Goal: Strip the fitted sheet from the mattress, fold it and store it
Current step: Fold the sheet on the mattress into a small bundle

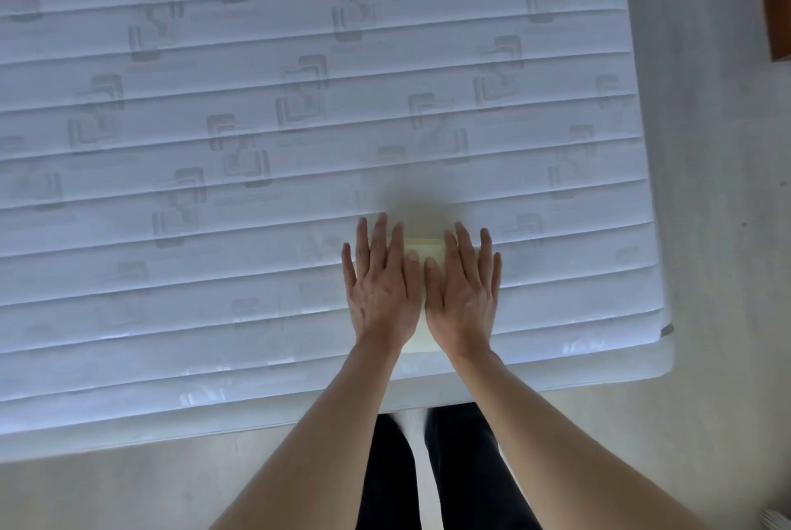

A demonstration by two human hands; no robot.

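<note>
While both hands press flat, left hand (381, 294), right hand (464, 294) — fingers straight; pale folded sheet (421, 249), quilted mattress (257, 122)

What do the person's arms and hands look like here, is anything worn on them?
Both forearms are bare as far up as the picture shows: no sleeves, gloves or watch in view. The left hand and the right hand show no rings or bracelets that I can make out. The nails look short, and some on the left hand seem darker, perhaps polished. Below, dark trousers show.

We see cool, even daylight whitening the quilted white mattress (299, 122); glare streaks its near edge, and wide-angle distortion bends its seams.
</note>
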